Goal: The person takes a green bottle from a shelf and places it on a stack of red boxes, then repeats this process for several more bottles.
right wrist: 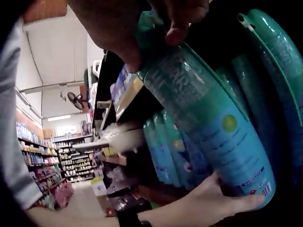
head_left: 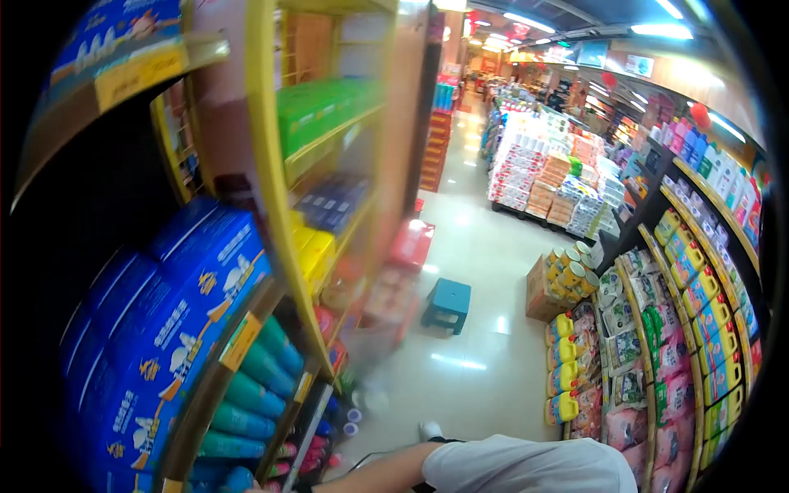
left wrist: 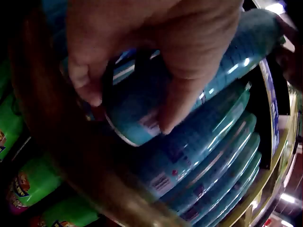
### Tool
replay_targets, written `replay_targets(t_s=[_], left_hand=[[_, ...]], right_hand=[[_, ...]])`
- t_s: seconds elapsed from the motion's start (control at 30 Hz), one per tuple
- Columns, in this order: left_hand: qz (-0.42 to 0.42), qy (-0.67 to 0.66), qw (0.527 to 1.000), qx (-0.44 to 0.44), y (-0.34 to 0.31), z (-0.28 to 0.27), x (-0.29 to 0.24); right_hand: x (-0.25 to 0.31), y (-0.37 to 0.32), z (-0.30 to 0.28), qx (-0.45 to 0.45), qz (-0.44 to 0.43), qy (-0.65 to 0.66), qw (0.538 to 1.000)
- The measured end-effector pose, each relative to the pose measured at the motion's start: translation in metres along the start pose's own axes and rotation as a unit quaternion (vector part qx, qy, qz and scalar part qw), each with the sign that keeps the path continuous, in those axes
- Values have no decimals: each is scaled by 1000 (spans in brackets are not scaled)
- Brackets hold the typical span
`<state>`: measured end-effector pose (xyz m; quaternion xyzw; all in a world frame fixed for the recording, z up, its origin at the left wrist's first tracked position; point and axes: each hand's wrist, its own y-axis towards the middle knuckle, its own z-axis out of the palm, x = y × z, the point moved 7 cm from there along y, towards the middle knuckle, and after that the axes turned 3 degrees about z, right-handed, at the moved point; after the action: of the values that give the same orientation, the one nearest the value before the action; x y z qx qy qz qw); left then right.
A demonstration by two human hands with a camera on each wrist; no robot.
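Both hands hold a blue-green plastic bottle, tilted in the right wrist view, with clear wrap round its upper part. My right hand grips it at the top end. At its base, the thumb and fingers of my left hand clasp it, a dark band on the wrist. In the left wrist view my left hand reaches down over the bottle's base, thumb on one side and fingers on the other. More blue-green bottles lie in a row right beside it on the shelf.
Blue boxes stand on the shelf above the bottles. Green packs sit beyond the brown shelf edge. A blue stool stands in the aisle, with a carton of cans and stocked shelves to the right.
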<state>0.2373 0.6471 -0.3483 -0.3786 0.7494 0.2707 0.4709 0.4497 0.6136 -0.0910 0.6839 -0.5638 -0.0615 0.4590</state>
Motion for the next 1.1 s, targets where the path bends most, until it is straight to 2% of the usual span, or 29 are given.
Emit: replay_targets(t_s=[0.07, 0.1, 0.17, 0.23, 0.3, 0.33, 0.37, 0.47, 0.5, 0.53, 0.57, 0.6, 0.63, 0.7, 0.77, 0.9, 1.0, 1.1], left_hand=[[-26, -83, 996, -23, -16, -17, 7], [-41, -124, 991, -37, -28, -26, 9], [-81, -211, 973, -54, -57, -42, 12], [-119, -294, 947, -58, -96, -47, 11], [-155, -367, 917, -30, -140, -42, 4], [-172, -398, 901, -6, -162, -36, -1], [-191, -436, 878, 41, -186, -21, -8], [-229, -495, 818, 181, -241, 36, -48], [-242, -478, 817, 214, -254, 59, -67], [-267, -416, 841, 221, -268, 82, -92], [-249, -406, 839, 264, -279, 103, -113], [-234, -420, 818, 317, -283, 138, -83], [-204, -366, 835, 358, -295, 154, -136], [-204, -356, 821, 397, -312, 202, -147], [-203, -319, 808, 452, -331, 243, -184], [-179, -280, 774, 539, -371, 331, -229], [-169, -246, 757, 582, -409, 388, -270], [-160, -223, 752, 599, -443, 446, -285]], right_hand=[[1, -2, -8, 15, 10, 1, 1000], [3, -1, -19, 58, 20, 27, 998], [5, -9, -36, -23, -25, 17, 999], [11, -16, -67, -1, 21, 64, 998], [15, -29, -110, -74, -18, 54, 996], [15, -40, -123, -74, -1, 86, 994], [13, -52, -137, -72, 15, 117, 990], [13, -93, -193, -95, 62, 90, 989], [10, -106, -216, -98, 92, 91, 987], [11, -121, -239, -113, 116, 92, 983], [12, -136, -262, -127, 139, 90, 978], [14, -150, -286, -137, 148, 51, 978], [17, -166, -309, -149, 159, 8, 976], [22, -200, -353, -198, 179, -18, 964], [30, -235, -399, -240, 198, -53, 949], [45, -310, -470, -284, 241, -90, 924], [65, -360, -515, -307, 261, -140, 904], [80, -407, -552, -335, 274, -166, 886]])
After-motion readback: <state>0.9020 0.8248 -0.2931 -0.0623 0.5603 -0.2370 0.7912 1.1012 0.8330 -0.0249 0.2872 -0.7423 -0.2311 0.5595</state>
